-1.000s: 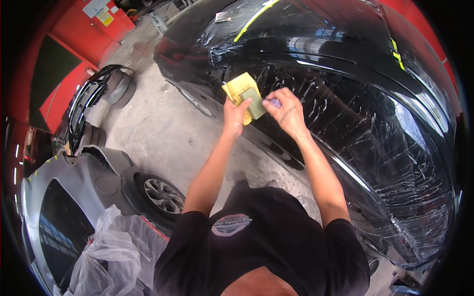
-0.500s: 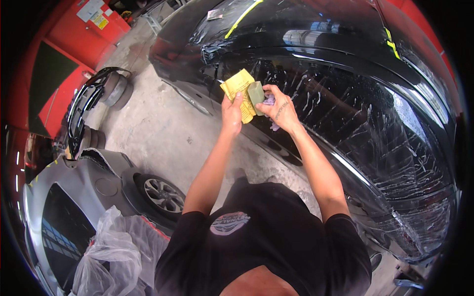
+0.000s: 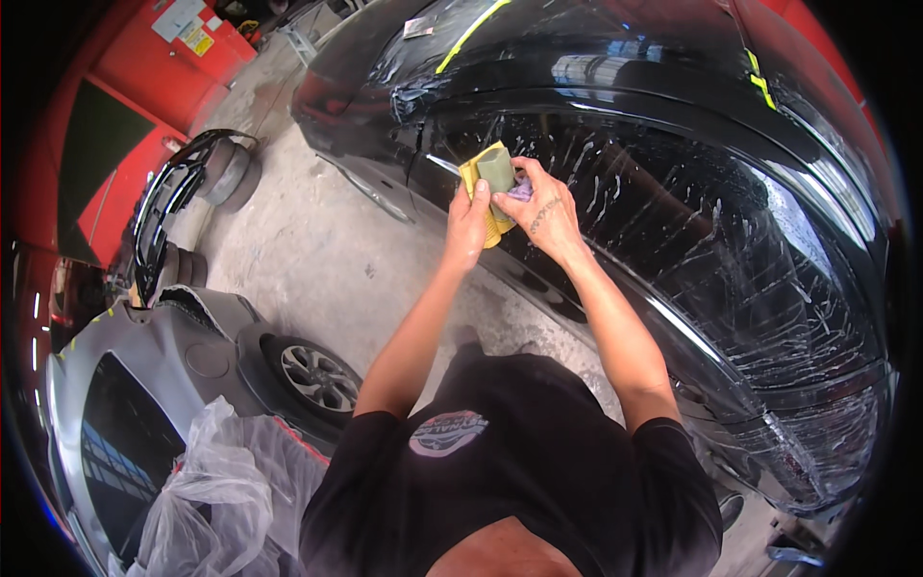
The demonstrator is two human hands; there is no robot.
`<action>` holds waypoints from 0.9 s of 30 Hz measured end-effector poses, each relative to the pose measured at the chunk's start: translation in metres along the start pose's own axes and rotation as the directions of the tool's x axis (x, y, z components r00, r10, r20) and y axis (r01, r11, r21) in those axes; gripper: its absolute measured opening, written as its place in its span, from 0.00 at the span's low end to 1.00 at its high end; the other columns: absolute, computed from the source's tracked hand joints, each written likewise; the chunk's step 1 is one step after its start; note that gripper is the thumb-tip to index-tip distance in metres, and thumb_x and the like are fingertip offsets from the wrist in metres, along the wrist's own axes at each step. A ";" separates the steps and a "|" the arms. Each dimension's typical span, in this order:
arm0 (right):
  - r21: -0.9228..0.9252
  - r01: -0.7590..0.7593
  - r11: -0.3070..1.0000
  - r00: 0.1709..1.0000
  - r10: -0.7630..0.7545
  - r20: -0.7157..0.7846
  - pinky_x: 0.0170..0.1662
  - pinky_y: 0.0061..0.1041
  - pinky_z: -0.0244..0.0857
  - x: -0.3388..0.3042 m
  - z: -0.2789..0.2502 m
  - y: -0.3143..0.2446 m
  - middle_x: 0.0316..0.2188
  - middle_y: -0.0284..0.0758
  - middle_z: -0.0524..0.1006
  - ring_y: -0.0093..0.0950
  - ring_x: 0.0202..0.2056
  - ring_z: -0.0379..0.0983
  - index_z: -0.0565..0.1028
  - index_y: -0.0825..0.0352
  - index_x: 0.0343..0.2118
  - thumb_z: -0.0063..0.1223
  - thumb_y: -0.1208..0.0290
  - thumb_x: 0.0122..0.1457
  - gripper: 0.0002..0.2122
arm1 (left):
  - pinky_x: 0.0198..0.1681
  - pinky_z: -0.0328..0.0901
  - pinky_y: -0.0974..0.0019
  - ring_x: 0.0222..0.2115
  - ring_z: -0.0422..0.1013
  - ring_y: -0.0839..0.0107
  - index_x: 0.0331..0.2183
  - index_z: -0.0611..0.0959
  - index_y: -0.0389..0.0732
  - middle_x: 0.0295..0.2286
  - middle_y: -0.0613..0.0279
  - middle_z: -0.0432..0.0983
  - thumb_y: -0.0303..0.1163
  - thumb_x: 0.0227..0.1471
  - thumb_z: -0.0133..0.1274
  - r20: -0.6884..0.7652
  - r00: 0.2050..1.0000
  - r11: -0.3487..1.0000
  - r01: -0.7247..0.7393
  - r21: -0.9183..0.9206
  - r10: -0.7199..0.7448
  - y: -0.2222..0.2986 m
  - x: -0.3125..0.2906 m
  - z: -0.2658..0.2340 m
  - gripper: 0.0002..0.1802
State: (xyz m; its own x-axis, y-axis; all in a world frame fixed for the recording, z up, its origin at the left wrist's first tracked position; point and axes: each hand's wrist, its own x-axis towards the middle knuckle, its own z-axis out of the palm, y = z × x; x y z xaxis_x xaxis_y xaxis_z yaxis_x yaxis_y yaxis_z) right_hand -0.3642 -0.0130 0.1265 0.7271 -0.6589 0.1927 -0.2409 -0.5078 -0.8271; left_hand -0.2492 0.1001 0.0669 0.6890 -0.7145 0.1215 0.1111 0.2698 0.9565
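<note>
My left hand (image 3: 466,229) holds a yellow printed sheet (image 3: 492,234), which looks like sandpaper, behind a small grey-green sanding block (image 3: 495,166). Its thumb presses on the block's near face. From the other side, my right hand (image 3: 550,213) pinches the block between thumb and fingers. A crumpled purple cloth (image 3: 521,187) is tucked in my right palm, partly hidden by the fingers. Both hands are close together in front of the side of a black car (image 3: 615,125), apart from its surface as far as I can see.
Clear film with wet-looking streaks (image 3: 702,231) covers much of the black car, with yellow-green tape (image 3: 471,37) on it. To the left are a grey car body (image 3: 207,332) with a wheel (image 3: 317,377), crumpled plastic sheeting (image 3: 216,490) and a black bumper (image 3: 159,216) by tyres (image 3: 226,173).
My left hand has moved right and brought the yellow sheet behind the block. The sheet, spread out to the left before, now shows mostly as edges around the block.
</note>
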 end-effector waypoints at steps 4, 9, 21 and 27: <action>-0.159 0.093 0.983 0.992 -0.104 -0.066 0.51 0.44 0.78 -0.005 0.012 -0.004 0.48 0.49 0.85 0.51 0.49 0.84 0.75 0.66 0.61 0.72 0.61 0.57 0.29 | 0.55 0.71 0.66 0.49 0.75 0.76 0.61 0.79 0.35 0.51 0.63 0.81 0.43 0.78 0.50 -0.014 0.999 0.999 -0.049 0.016 0.050 -0.004 -0.002 0.001 0.23; -0.217 0.189 0.958 0.978 -0.202 -0.040 0.50 0.48 0.77 -0.012 0.022 0.007 0.49 0.51 0.83 0.53 0.49 0.83 0.74 0.67 0.62 0.69 0.67 0.58 0.29 | 0.53 0.73 0.65 0.47 0.76 0.76 0.58 0.82 0.34 0.47 0.62 0.83 0.37 0.71 0.60 -0.077 0.995 0.993 -0.053 0.105 0.061 -0.006 -0.001 -0.002 0.21; 0.202 -0.089 0.975 0.980 0.049 0.194 0.43 0.32 0.79 0.003 -0.005 0.050 0.42 0.40 0.86 0.29 0.39 0.86 0.82 0.65 0.62 0.72 0.58 0.63 0.27 | 0.53 0.76 0.63 0.47 0.81 0.73 0.58 0.81 0.35 0.48 0.60 0.85 0.39 0.75 0.56 -0.085 0.996 0.997 0.010 -0.071 -0.016 0.007 0.007 -0.054 0.20; 0.438 -0.199 0.876 0.907 -0.004 0.421 0.38 0.26 0.74 0.010 0.002 0.051 0.33 0.29 0.85 0.18 0.33 0.79 0.85 0.67 0.56 0.69 0.59 0.67 0.21 | 0.58 0.75 0.58 0.53 0.80 0.67 0.64 0.76 0.35 0.55 0.56 0.81 0.40 0.76 0.54 0.212 0.968 0.957 0.182 -0.225 -0.134 0.013 -0.006 -0.059 0.25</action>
State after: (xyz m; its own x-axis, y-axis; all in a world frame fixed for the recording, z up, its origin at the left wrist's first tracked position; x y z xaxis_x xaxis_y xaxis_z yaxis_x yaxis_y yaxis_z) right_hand -0.3676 -0.0444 0.0847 0.9311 -0.3622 -0.0436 -0.0740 -0.0706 -0.9948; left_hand -0.2096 0.1465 0.0625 0.5004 -0.8646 0.0453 0.3930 0.2735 0.8779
